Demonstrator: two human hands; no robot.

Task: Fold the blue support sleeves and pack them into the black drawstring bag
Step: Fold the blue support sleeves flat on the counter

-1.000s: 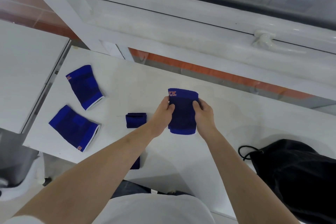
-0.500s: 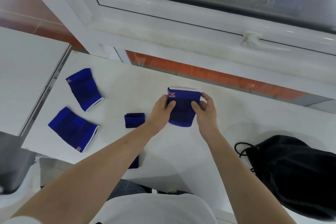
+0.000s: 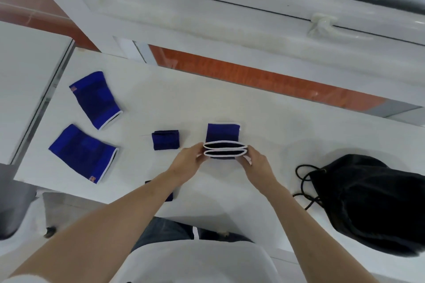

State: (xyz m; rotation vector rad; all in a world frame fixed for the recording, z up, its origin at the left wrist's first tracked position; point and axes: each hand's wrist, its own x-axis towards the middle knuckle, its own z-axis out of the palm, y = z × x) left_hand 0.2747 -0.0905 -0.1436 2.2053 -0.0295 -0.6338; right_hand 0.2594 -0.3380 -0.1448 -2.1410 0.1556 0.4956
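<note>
Both hands pinch a doubled blue sleeve [image 3: 222, 142] between them: left hand [image 3: 188, 163] at its nine o'clock, right hand [image 3: 257, 164] at three, fingers [image 3: 199, 153] closed on its white-rimmed ends.

On the table [image 3: 230, 103], two flat sleeves lay at the left: one [image 3: 95, 99] farther back, the other [image 3: 82, 153] nearer the front edge. A folded sleeve [image 3: 165, 140] sat right of them, near the middle. Just right of it, a doubled sleeve [image 3: 224, 142] was held between the left hand [image 3: 187, 164] and the right hand [image 3: 255, 163], one at each end. Another sleeve [image 3: 169, 195] lay at the front edge, mostly hidden under the left forearm. The bag [image 3: 372, 200] rested at the far right, its cord [image 3: 303, 181] toward the hands. A window frame [image 3: 230, 20] stood behind the table.
</note>
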